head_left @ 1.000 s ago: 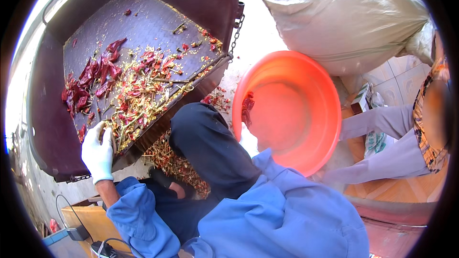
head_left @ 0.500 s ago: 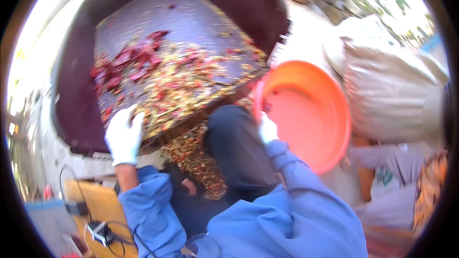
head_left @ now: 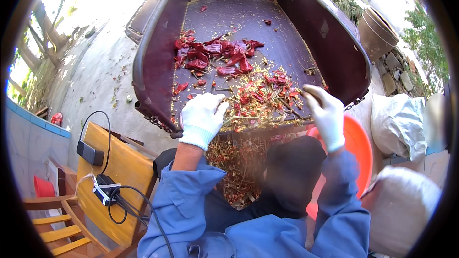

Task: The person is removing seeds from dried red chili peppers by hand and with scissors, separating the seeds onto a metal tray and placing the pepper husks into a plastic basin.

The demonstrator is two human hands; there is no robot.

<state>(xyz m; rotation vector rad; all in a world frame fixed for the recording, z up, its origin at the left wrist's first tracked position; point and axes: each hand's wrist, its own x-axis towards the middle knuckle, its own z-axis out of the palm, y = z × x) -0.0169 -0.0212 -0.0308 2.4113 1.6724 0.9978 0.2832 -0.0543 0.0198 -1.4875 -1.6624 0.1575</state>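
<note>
A dark maroon metal cart bed (head_left: 330, 33) stands before me. On its floor lie dried red chili peppers (head_left: 229, 57) in a heap. Nearer me is a litter of yellow seeds, stems and pepper scraps (head_left: 258, 98). My left hand (head_left: 203, 118), in a white glove, is at the bed's near left edge beside the litter. Its thumb and fingers are apart, with nothing visible between them. My right hand (head_left: 327, 114), gloved too with darkened fingertips, hovers at the litter's right side, its fingers apart. Below my right forearm sits an orange-red basin (head_left: 356, 148), partly covered by the arm.
More stems and scraps (head_left: 236, 167) lie below the cart's near edge, beside my knee (head_left: 294, 162). At left stands a wooden chair (head_left: 119, 181) with black cabled devices. White sacks (head_left: 399, 124) stand at right; a large bucket (head_left: 377, 33) is farther back.
My right hand has left the basin's rim and moved over to the litter's right side. The view has turned right, and my left hand remains by the near edge.
</note>
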